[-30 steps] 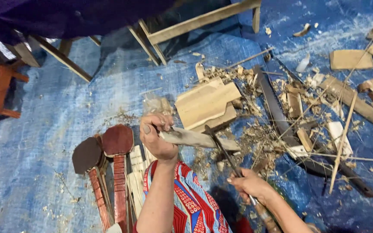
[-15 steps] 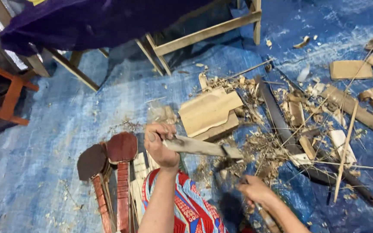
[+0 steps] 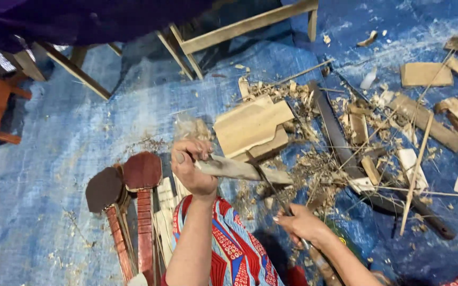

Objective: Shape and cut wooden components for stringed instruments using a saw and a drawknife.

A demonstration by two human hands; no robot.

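Beside left hand (image 3: 191, 168) w/ wood piece (image 3: 242, 169): red paddles (image 3: 141, 175), shavings (image 3: 314, 169).

Blue tarp (image 3: 54, 175) on floor: wood offcuts (image 3: 252, 126), shavings (image 3: 314, 169) (scattered), red-brown paddles (image 3: 142, 170)

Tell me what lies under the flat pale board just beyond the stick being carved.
Under the flat pale board a second, similar board pokes out at its near edge, resting on the blue tarp. Anything beneath their middle is covered.

No packages, labels, signs or screens are visible anywhere on the blue tarp (image 3: 54, 175) or among the wood scraps (image 3: 377, 137) scattered across it.
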